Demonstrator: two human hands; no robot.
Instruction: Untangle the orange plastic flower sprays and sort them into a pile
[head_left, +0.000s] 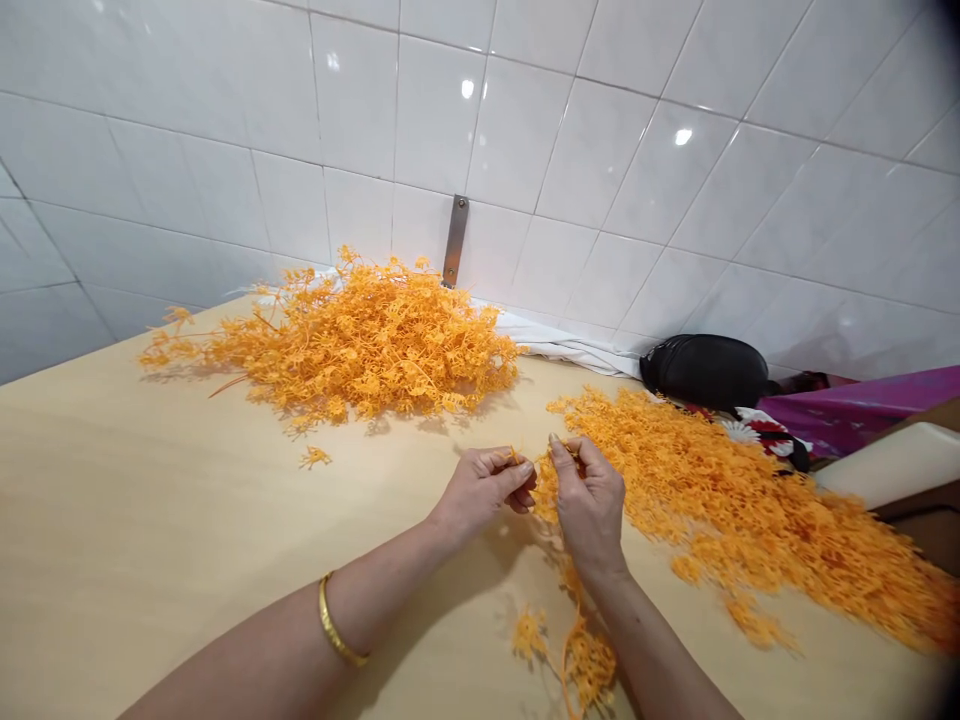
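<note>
Over the table's middle, my left hand (491, 485) and my right hand (589, 500) are held close together, each with thumb and fingers pinched. An orange artificial flower sprig (574, 640) hangs from between them, its stem and tufts trailing toward the front edge. The left fingertips grip a small orange piece at its upper end. My right fingertips close on another part of the sprig, partly hidden by the thumb. Left of the hands lies one loose orange floret (315, 457).
A heap of branching orange sprigs (382, 340) lies at the back left. Loose florets form a long pile (750, 500) on the right. Behind it are a black case (705, 370), purple cloth (862, 410) and a cream-coloured object (892, 465). A tiled wall (525, 130) borders the wooden table (187, 520).
</note>
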